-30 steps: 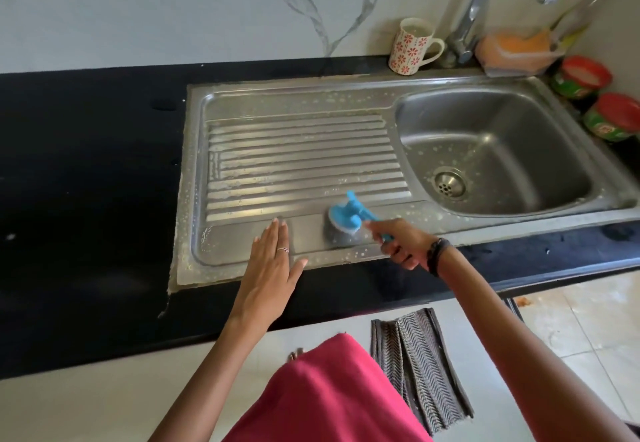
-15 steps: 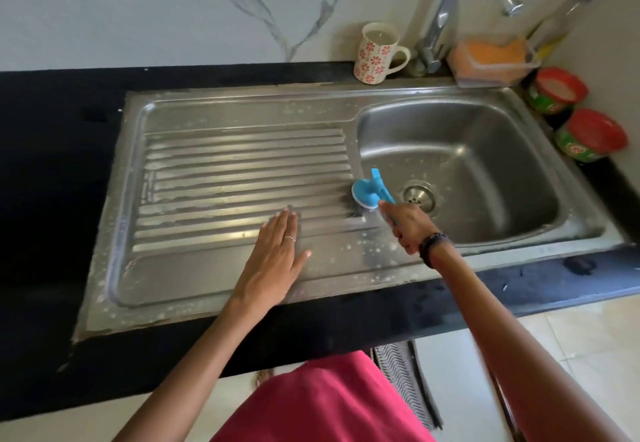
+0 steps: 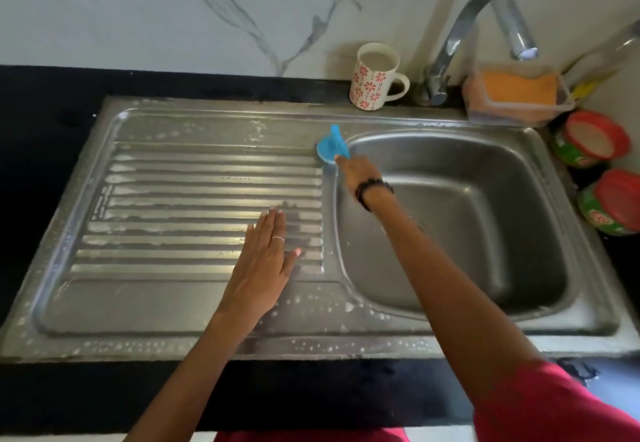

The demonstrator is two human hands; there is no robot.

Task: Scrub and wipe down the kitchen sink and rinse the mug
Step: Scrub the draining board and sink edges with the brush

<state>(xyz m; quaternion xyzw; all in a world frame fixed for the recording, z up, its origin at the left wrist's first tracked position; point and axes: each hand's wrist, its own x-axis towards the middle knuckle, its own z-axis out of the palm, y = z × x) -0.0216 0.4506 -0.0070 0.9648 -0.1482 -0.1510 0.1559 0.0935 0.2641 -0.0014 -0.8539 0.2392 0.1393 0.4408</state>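
A stainless-steel kitchen sink [image 3: 214, 123] with a ribbed drainboard on its left side and a deep basin [image 3: 485, 220] on its right is set into a black stone counter [image 3: 41, 102]. White soap suds are spread along the ridges and the front rim. A blue plastic-handled scrubber [image 3: 331, 146] is pressed against the steel at the far corner of the drainboard, just beside the basin's rim. It is gripped by the right hand [image 3: 356, 171], whose fingers are curled around the blue handle; a dark beaded bracelet [image 3: 372, 189] is worn on that wrist. The left hand [image 3: 266, 261] is laid flat, palm down, on the near ridges of the drainboard, its fingers straight and close together and nothing held; a thin ring [image 3: 278, 238] is seen on one finger.

A white ceramic mug with red flower prints [image 3: 372, 78] is stood upright on the sink's back ledge, near the base of the curved chrome tap [image 3: 460, 33], with a pale liquid seen inside it. To the right of the tap, a clear plastic tub holding an orange sponge [image 3: 516, 93] is placed. Two round green tubs with red lids [image 3: 595, 140] are lined up along the right wall. A pink garment [image 3: 554, 407] is visible at the lower edge.
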